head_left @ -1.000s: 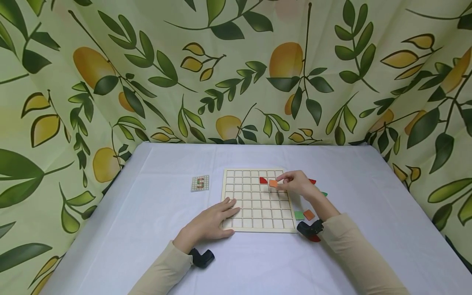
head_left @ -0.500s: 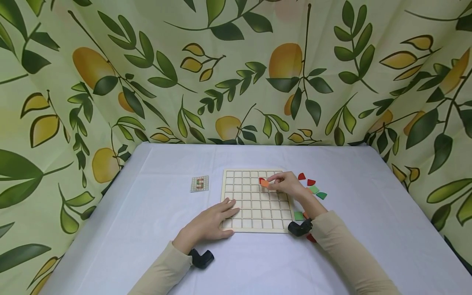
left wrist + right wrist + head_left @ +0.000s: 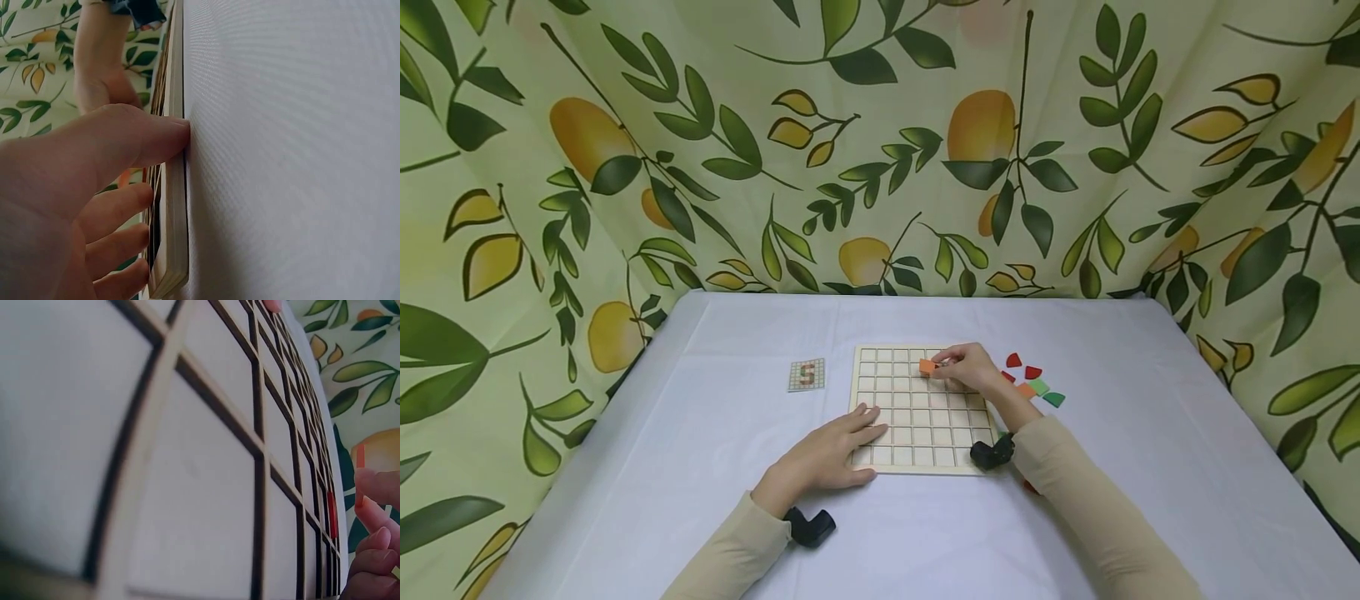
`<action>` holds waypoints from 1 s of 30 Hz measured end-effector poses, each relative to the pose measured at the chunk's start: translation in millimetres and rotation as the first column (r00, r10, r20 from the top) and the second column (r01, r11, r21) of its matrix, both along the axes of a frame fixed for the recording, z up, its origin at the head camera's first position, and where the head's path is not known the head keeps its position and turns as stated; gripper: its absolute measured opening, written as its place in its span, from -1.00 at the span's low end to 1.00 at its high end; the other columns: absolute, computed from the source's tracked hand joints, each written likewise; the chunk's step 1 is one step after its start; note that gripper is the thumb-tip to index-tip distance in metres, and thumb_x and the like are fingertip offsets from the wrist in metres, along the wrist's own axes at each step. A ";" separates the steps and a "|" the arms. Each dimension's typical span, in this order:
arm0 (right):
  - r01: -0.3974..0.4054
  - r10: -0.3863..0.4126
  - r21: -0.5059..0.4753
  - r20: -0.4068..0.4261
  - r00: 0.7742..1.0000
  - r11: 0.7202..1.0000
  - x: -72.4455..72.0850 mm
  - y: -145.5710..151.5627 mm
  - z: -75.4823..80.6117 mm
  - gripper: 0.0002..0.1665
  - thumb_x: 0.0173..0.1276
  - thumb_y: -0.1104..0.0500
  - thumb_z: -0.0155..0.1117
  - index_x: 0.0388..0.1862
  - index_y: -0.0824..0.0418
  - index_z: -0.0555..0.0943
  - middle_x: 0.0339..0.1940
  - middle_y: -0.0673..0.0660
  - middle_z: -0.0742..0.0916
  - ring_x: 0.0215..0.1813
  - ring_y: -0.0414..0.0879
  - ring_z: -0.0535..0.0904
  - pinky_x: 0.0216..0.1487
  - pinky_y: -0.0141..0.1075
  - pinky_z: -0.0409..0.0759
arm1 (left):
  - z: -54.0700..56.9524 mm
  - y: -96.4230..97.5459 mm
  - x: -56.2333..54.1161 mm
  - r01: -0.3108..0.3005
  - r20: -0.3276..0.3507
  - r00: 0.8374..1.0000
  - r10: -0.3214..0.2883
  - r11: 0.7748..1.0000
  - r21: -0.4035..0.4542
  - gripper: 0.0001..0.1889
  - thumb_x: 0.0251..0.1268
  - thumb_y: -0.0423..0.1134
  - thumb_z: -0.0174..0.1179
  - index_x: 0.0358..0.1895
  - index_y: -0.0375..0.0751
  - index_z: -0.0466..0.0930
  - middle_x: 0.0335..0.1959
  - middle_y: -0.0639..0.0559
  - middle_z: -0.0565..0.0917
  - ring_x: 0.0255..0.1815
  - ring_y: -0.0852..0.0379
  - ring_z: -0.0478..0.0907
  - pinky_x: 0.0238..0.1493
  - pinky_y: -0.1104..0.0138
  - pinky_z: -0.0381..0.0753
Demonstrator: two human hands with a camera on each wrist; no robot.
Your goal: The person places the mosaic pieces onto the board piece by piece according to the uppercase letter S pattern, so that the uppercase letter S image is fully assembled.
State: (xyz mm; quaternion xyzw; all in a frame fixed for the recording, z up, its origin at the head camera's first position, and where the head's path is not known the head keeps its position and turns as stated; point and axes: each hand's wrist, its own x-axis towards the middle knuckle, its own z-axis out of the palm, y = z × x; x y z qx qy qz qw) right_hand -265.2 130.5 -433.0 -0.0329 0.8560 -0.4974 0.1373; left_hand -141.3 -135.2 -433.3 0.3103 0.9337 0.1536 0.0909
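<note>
Between thumb and fingers, my right hand (image 3: 968, 367) pinches an orange square tile (image 3: 927, 367) over the upper part of the wooden grid board (image 3: 891, 427). In the right wrist view the orange tile (image 3: 360, 475) stands on edge, apart from the board. A red tile (image 3: 332, 514) lies in a cell there; in the head view it is mostly hidden. My left hand (image 3: 835, 447) rests on the board's lower left corner with fingers spread. The left wrist view shows its thumb (image 3: 153, 134) against the board's side edge and the other fingertips at the gridded face.
Right of the board lie loose tiles: red quarter-rounds (image 3: 1033, 372), an orange square (image 3: 1026, 390), a light green square (image 3: 1039, 387) and a dark green piece (image 3: 1055, 400). More pieces are partly covered by the right arm. A small pattern card (image 3: 807, 375) lies left of the board.
My right hand has carried the orange tile leftward across the board, now over where the red tile showed. Loose tiles on the right came into view. The left hand stays put.
</note>
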 end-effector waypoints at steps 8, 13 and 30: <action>0.014 -0.013 0.064 -0.013 1.000 0.998 -8.6 -10.7 -4.2 -0.65 0.09 0.17 0.47 -0.13 0.28 0.73 -0.30 0.06 0.62 -0.26 -0.12 0.34 -0.32 -0.40 0.33 | 0.2 0.6 0.2 -0.008 0.006 1.000 0.008 1.000 -0.007 -0.31 0.19 0.03 0.23 0.41 -0.05 0.33 0.52 -0.05 0.26 0.57 -0.09 0.15 0.47 0.02 0.34; 0.012 -0.011 0.086 -0.012 1.000 0.996 -10.4 -14.4 -5.7 -0.67 0.07 0.18 0.49 -0.16 0.28 0.73 -0.17 0.16 0.65 -0.21 -0.09 0.36 -0.30 -0.39 0.36 | -0.6 1.9 1.3 -0.013 0.015 1.000 0.013 1.000 -0.006 -0.30 0.18 0.03 0.24 0.40 -0.05 0.34 0.52 -0.04 0.25 0.57 -0.09 0.15 0.47 0.01 0.33; 0.038 -0.035 0.133 -0.020 0.999 0.990 -12.6 -18.5 -6.8 -0.71 0.04 0.21 0.51 -0.21 0.26 0.74 -0.26 0.13 0.62 -0.23 -0.08 0.37 -0.35 -0.38 0.32 | -0.9 1.7 -0.1 -0.015 0.017 1.000 0.016 1.000 -0.005 -0.30 0.17 0.02 0.25 0.40 -0.05 0.34 0.52 -0.04 0.25 0.58 -0.08 0.13 0.48 0.02 0.32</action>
